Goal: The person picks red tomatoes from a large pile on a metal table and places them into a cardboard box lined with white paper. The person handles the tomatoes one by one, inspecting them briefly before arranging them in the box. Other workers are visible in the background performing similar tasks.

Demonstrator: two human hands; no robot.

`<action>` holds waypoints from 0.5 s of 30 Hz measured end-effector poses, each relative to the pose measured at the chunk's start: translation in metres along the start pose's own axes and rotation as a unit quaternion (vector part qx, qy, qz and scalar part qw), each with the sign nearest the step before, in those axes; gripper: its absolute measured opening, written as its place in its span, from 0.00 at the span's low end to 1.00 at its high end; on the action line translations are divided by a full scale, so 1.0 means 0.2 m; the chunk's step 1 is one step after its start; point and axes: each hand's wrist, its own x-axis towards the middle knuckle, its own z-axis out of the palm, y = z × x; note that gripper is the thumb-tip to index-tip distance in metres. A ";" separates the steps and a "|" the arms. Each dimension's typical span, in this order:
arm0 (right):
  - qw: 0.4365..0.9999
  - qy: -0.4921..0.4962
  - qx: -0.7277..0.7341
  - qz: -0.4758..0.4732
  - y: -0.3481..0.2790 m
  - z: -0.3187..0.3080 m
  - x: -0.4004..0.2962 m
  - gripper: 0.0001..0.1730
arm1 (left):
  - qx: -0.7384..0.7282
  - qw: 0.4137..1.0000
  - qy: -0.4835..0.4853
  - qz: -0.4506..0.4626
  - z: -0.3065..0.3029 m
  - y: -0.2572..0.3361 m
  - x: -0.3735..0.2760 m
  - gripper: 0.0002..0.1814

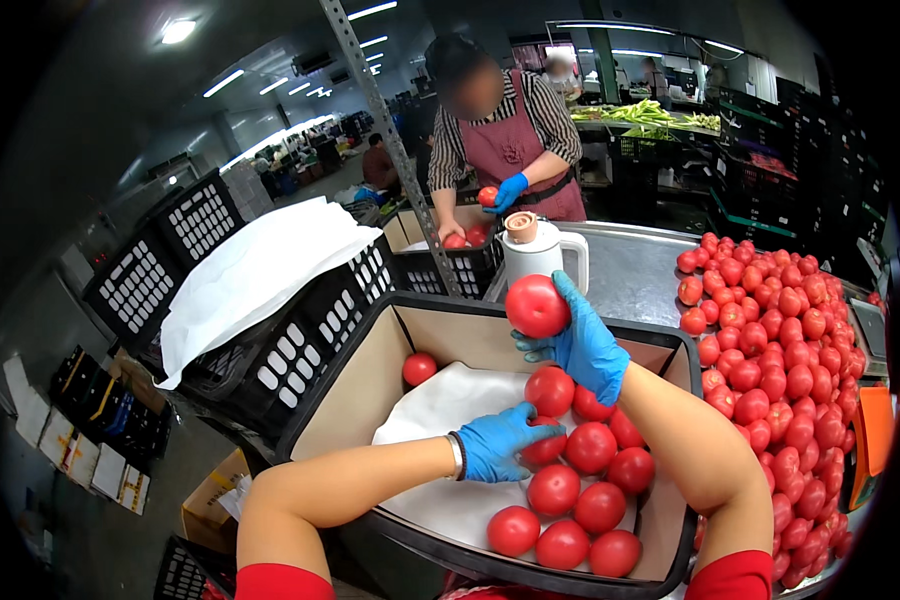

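Note:
My right hand, in a blue glove, holds a large red tomato above the far side of a black crate lined with cardboard. Inside the crate my left hand, gloved too, rests its fingers on another tomato; whether it grips it cannot be told. Several tomatoes lie in the crate's right half on white sheeting. One lone tomato sits near the far left corner of the lining.
A big heap of tomatoes covers the right of a metal table. Beyond the crate stands a white jug beside a perforated metal post. Left are black crates under white sheets. Opposite, a co-worker handles tomatoes.

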 end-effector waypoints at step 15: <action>0.998 0.024 -0.028 -0.049 -0.06 -0.13 0.03 0.38 | 0.081 0.990 -0.026 -0.114 -0.03 0.12 -0.02 0.35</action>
